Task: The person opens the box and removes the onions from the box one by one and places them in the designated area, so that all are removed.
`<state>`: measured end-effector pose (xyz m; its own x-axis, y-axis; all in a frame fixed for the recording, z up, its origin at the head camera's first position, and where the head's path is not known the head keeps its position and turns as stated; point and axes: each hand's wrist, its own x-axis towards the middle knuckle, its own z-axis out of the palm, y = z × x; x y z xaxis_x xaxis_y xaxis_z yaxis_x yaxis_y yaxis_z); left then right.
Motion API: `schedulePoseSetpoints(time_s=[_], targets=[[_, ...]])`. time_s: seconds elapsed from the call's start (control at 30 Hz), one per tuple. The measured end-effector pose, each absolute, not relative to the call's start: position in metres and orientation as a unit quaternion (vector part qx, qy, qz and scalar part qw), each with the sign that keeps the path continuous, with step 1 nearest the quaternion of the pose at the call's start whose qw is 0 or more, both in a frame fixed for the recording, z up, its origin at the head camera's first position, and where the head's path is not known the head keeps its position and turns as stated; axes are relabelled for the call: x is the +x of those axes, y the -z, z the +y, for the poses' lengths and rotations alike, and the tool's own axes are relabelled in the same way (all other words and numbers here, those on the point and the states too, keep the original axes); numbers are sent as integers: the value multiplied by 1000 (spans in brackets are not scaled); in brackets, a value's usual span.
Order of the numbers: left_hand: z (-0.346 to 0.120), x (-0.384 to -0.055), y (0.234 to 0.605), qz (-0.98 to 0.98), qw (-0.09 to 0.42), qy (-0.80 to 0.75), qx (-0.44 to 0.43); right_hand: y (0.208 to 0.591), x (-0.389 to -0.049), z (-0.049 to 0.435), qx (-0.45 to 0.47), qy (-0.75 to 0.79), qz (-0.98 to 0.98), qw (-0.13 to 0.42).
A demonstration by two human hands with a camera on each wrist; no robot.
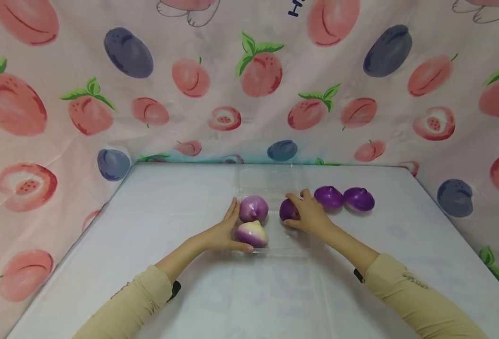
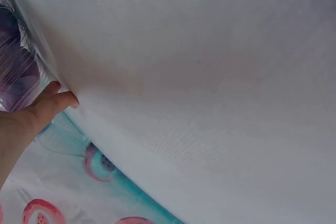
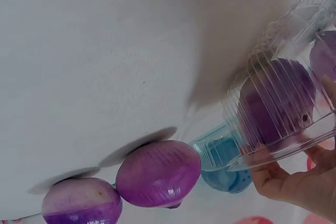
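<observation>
A clear plastic clamshell box (image 1: 278, 241) stands on the table with its lid (image 1: 270, 179) laid back behind it. On its left side sit a light purple onion (image 1: 253, 208) and, in front, a cream-and-purple onion (image 1: 251, 235). My right hand (image 1: 313, 215) grips a dark purple onion (image 1: 287, 210) in the box's right part, fingers curled over it. In the right wrist view that onion (image 3: 275, 100) shows through the ribbed wall. My left hand (image 1: 224, 233) rests against the box's left side, its fingers straight and its thumb along the front edge.
Two more purple onions, one nearer (image 1: 329, 198) and one farther right (image 1: 359, 199), lie right of the box. A white cloth covers the table (image 1: 168, 197). A fruit-print curtain (image 1: 241, 136) hangs behind and along both sides.
</observation>
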<state>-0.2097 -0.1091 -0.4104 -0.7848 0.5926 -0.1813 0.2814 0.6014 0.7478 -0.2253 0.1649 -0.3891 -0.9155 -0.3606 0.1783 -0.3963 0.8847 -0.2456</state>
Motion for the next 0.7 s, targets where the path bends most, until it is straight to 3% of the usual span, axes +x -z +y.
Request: schedulePoseSetpoints(time_s=[0.4,0.7], targets=[[-108,-210,410,868,212,-369,257,396,-227,158,182,-59,-980,48],[-110,-209,411,868,213,-373,250,392,-231,165,196,-107,-973,49]])
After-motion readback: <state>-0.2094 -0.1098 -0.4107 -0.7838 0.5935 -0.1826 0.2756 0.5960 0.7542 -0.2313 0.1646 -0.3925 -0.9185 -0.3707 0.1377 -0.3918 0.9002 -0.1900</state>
